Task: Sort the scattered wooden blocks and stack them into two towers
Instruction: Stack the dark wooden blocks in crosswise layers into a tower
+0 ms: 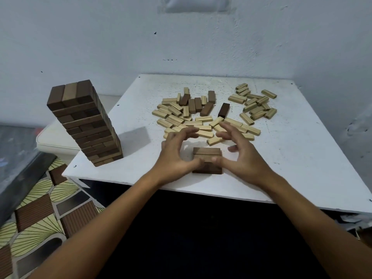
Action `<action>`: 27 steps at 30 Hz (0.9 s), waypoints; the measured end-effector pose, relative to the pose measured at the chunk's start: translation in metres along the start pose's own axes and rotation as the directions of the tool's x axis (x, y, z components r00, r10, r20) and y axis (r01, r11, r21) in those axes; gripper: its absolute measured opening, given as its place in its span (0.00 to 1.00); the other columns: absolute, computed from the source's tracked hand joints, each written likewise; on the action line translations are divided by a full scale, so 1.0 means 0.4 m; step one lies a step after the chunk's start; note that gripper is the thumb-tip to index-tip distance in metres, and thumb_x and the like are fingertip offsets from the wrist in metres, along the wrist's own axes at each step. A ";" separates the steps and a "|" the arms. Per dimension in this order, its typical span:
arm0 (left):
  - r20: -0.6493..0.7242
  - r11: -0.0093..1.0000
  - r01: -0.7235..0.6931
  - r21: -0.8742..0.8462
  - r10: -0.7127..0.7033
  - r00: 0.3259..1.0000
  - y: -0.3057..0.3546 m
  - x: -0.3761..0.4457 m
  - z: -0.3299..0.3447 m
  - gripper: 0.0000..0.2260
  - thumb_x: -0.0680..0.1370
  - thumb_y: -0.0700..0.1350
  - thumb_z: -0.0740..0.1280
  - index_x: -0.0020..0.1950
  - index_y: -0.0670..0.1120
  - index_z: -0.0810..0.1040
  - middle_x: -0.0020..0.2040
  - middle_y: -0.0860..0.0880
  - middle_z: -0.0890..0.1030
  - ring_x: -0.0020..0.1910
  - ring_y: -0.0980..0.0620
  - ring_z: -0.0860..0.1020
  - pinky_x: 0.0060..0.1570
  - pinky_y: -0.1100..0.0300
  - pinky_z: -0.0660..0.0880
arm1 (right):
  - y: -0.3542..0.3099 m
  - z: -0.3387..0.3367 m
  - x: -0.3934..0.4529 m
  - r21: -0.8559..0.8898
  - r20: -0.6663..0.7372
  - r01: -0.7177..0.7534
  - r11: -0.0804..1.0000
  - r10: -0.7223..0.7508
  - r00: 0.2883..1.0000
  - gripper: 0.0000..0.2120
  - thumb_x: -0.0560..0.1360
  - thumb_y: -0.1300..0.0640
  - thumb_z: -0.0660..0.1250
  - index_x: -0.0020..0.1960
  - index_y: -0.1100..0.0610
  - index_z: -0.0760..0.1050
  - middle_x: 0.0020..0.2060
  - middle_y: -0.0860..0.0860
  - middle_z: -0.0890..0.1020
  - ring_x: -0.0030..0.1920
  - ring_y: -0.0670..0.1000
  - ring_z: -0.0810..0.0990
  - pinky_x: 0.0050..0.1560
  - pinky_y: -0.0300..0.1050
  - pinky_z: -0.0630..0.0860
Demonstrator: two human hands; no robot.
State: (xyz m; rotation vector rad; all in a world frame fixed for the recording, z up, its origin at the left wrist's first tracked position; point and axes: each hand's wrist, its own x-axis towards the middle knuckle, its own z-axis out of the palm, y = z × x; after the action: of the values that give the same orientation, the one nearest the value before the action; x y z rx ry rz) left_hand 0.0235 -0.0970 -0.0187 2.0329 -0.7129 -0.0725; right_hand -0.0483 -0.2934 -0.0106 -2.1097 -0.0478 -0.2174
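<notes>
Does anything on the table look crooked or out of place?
Yes. The tall dark tower at the table's left edge appears to lean, though the wide lens may exaggerate it. One lighter block sits in its dark top layer.

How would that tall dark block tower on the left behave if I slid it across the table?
The tall dark tower would probably tip or shed blocks: it is many layers high on a narrow base. Its layers look slightly uneven, so loose blocks may shift. It stands near the table's left edge, so pieces could fall off.

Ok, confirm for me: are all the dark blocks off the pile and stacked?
No, several dark blocks lie loose among the pale blocks behind the hands.
</notes>
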 end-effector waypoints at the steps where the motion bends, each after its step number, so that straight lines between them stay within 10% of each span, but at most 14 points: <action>1: 0.076 0.997 -0.004 0.080 -0.002 0.997 -0.006 0.001 -0.016 0.33 0.64 0.58 0.72 0.67 0.65 0.65 0.62 0.60 0.74 0.66 0.53 0.67 0.68 0.45 0.65 | 0.007 -0.016 -0.001 -0.080 0.072 0.000 0.997 0.006 0.997 0.43 0.67 0.47 0.77 0.71 0.30 0.54 0.65 0.43 0.74 0.68 0.41 0.68 0.65 0.50 0.70; 10: 0.245 0.967 -0.028 0.253 -0.036 0.969 -0.023 0.015 -0.041 0.40 0.62 0.59 0.75 0.70 0.65 0.59 0.62 0.61 0.74 0.63 0.55 0.64 0.56 0.57 0.59 | 0.026 -0.039 0.008 -0.297 0.231 0.035 0.954 0.036 0.972 0.55 0.62 0.42 0.79 0.75 0.32 0.44 0.63 0.43 0.73 0.65 0.41 0.63 0.64 0.44 0.64; 27: 0.194 0.990 -0.001 0.144 -0.027 0.981 -0.023 0.015 -0.038 0.40 0.59 0.57 0.78 0.67 0.63 0.63 0.56 0.64 0.77 0.63 0.57 0.72 0.64 0.55 0.65 | 0.051 -0.034 0.017 -0.199 0.179 0.032 0.980 0.004 0.984 0.53 0.61 0.46 0.80 0.75 0.34 0.51 0.58 0.40 0.76 0.62 0.40 0.70 0.61 0.43 0.68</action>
State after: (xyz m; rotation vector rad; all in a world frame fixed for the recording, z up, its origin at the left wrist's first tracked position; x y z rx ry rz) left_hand 0.0376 -0.0846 -0.0165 2.1885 -0.8482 -0.2372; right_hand -0.0410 -0.3160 -0.0197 -2.3269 -0.1527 -0.0411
